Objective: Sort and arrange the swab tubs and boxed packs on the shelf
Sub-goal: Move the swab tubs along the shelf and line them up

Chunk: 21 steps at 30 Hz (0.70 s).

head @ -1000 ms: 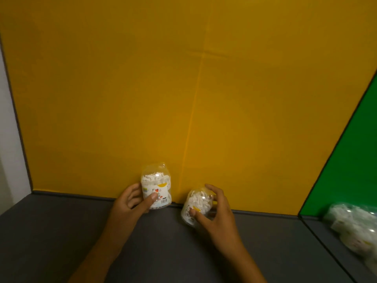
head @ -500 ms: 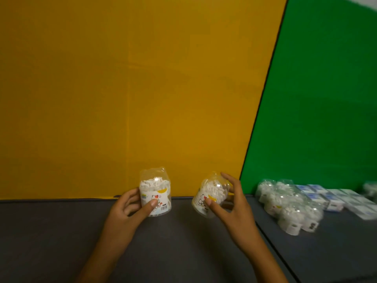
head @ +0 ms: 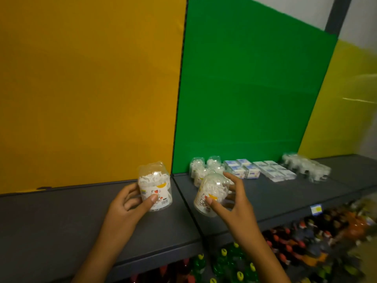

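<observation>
My left hand (head: pixel 127 207) grips a clear swab tub (head: pixel 154 185) with a cartoon label, upright on the dark grey shelf (head: pixel 61 225) before the yellow panel. My right hand (head: pixel 234 201) holds a second swab tub (head: pixel 211 193), tilted left and lifted over the seam between shelf sections. Behind it, against the green panel, stands a cluster of several swab tubs (head: pixel 206 167). To their right lie blue-and-white boxed packs (head: pixel 242 170), then flatter pale packs (head: pixel 275 170), then another blurred group of tubs (head: pixel 306 167).
A yellow back panel (head: pixel 87 88) and a green one (head: pixel 244 88) rise behind the shelf. Below the shelf's front edge sit green bottles (head: pixel 230 262) and red-capped dark bottles (head: pixel 302 237). A blue price tag (head: pixel 316 209) hangs on the edge.
The view has swung right, bringing the green panel, stacked tubs and packs into sight. My right hand has carried its tub rightward over the seam; the left tub stays gripped on the shelf.
</observation>
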Tool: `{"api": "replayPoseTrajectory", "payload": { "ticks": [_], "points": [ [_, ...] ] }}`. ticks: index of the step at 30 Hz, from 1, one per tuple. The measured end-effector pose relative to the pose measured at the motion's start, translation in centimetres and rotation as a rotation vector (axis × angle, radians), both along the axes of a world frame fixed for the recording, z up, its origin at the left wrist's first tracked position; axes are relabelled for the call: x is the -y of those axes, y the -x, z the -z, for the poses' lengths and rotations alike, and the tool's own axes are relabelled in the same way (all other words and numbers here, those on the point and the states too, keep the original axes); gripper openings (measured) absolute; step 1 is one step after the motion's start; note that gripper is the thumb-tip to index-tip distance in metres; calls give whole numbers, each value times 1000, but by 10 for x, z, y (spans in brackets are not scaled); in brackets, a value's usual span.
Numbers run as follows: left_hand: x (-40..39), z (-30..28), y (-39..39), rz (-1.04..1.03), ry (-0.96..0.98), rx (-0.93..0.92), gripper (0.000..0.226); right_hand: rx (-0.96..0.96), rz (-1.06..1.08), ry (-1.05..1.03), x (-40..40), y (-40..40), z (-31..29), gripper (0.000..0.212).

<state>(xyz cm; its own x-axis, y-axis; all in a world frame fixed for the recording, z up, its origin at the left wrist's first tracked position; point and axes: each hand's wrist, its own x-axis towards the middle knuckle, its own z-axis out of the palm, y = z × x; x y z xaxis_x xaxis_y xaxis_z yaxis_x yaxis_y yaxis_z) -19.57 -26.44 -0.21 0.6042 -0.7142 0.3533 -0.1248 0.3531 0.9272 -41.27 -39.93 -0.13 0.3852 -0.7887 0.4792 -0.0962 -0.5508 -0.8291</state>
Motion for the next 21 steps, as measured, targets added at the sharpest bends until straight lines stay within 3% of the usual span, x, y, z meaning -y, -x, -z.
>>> {"api": "replayPoseTrajectory", "payload": {
  "ticks": [12,21],
  "points": [
    [106,-12,108,184,-1,56,46,-6,208,26,54,129,-8,66],
    [221,-6,168,256,29,105,47,-44,327,20,140,201,-4,64]
  ]
}}
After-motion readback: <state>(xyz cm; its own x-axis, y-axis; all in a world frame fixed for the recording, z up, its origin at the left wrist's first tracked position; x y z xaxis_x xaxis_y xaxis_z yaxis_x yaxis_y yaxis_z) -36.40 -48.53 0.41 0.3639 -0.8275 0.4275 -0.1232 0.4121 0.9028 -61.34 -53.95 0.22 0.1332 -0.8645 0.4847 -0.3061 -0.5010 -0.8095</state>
